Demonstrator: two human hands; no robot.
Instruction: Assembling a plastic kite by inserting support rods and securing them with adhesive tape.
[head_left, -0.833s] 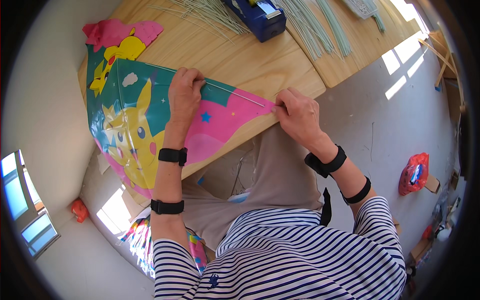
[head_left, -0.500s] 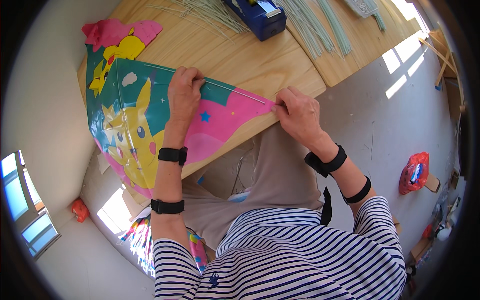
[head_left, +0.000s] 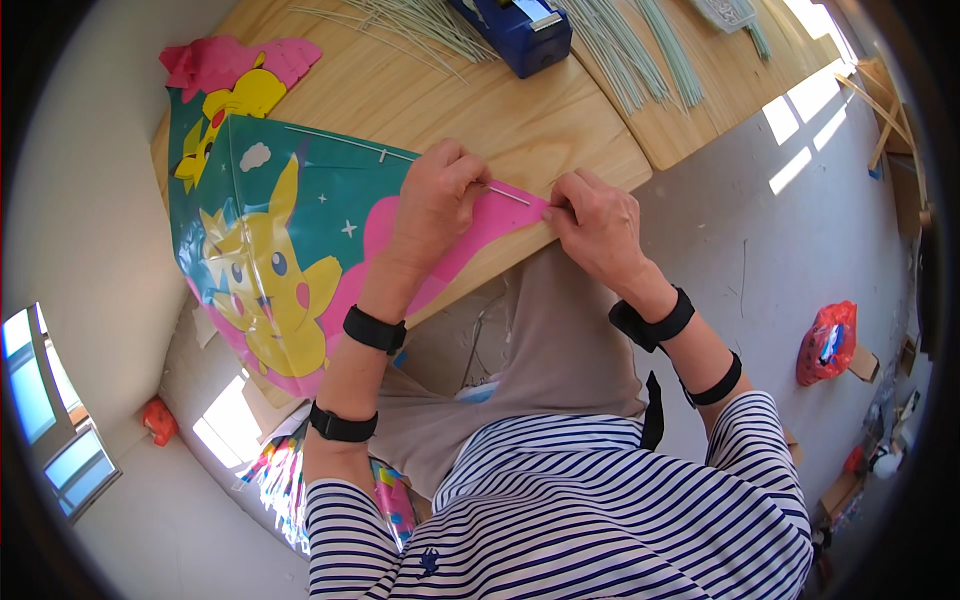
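A kite [head_left: 345,195] of thin green and pink plastic, printed with yellow cartoon animals, lies across the wooden table. Along its upper edge runs a thin pale rod [head_left: 340,142], partly hidden behind my left hand. My left hand [head_left: 437,200] is closed in a pinch on the rod and the edge, toward the pink corner. At the pink tip, my right hand [head_left: 597,222] pinches the kite's corner between thumb and fingers. The rod's right end stops short of that tip.
A blue tape dispenser [head_left: 520,38] stands at the table's far side, between bundles of thin pale rods [head_left: 610,55]. A clear box [head_left: 722,14] is at the far right. On the floor to the right sits a red plastic bag [head_left: 828,343].
My left hand has slid right along the kite's upper edge, nearer to my right hand, baring more of the rod on the left. The right hand stays at the tip.
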